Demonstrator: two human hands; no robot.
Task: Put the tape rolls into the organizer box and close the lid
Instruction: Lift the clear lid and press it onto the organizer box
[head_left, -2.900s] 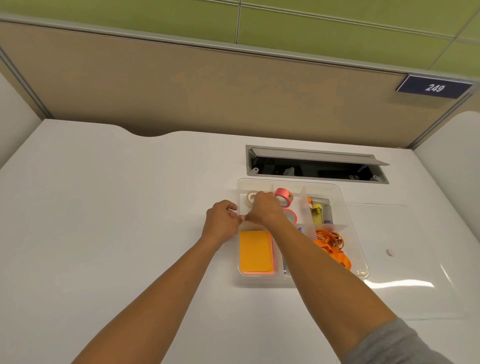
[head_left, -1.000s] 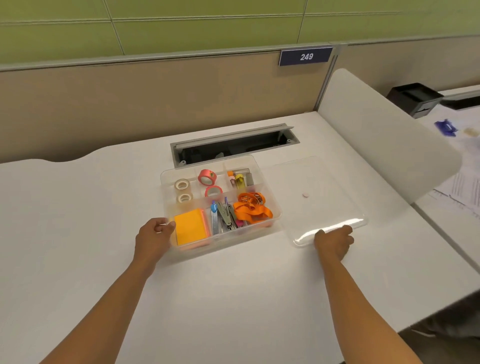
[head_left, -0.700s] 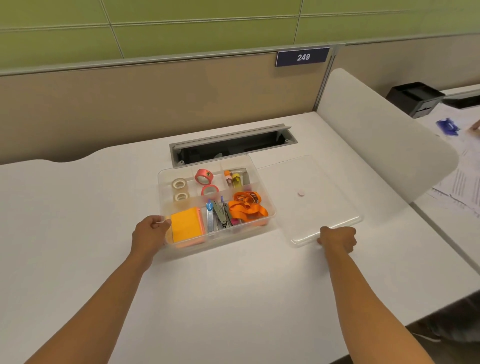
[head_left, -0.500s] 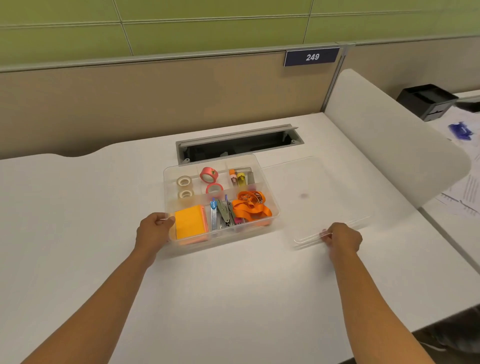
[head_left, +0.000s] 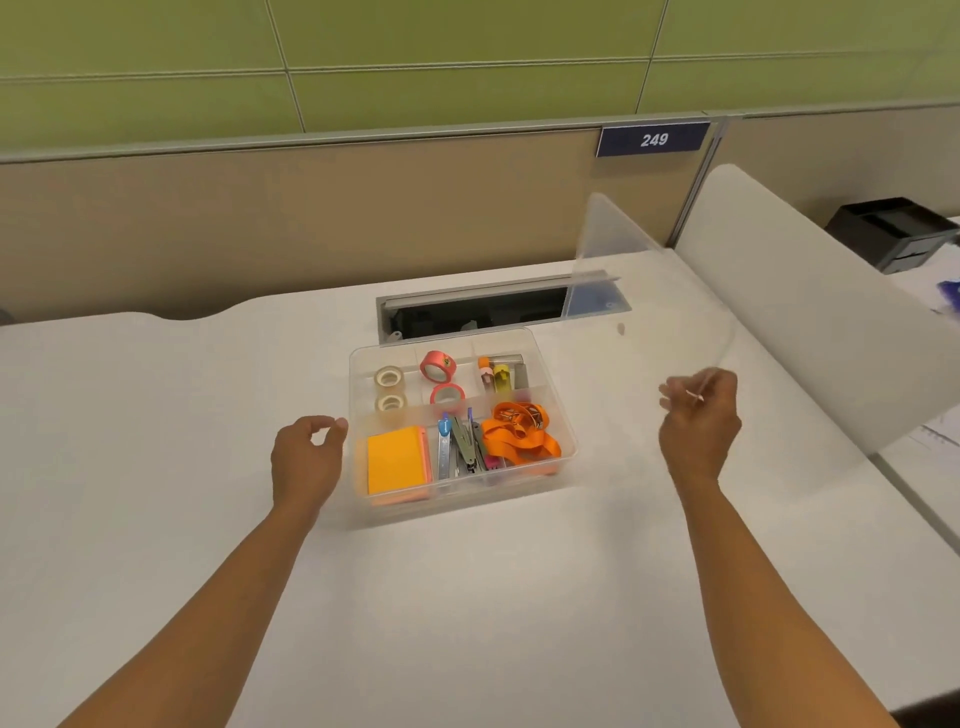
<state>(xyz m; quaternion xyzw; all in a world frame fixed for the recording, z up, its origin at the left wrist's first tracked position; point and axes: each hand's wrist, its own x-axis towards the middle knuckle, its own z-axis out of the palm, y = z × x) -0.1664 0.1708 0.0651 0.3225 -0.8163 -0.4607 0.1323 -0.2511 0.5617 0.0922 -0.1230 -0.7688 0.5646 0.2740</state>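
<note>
The clear organizer box (head_left: 566, 423) stands open on the white desk. In its back compartments lie two clear tape rolls (head_left: 389, 376) and two pink tape rolls (head_left: 437, 365). My right hand (head_left: 698, 415) grips the near edge of the clear lid (head_left: 639, 291), which is lifted and tilted up to the right of the box. My left hand (head_left: 306, 457) rests against the box's left front corner with its fingers curled, holding nothing.
The box also holds orange sticky notes (head_left: 395, 462), scissors and pens (head_left: 462, 447) and an orange lanyard (head_left: 519, 436). An open cable slot (head_left: 478, 312) lies behind the box. A white divider panel (head_left: 810, 312) stands on the right, with a black tray (head_left: 888, 228) beyond it.
My right hand has raised the lid off the desk and tilted it upright. My left hand stays at the box's left front corner.
</note>
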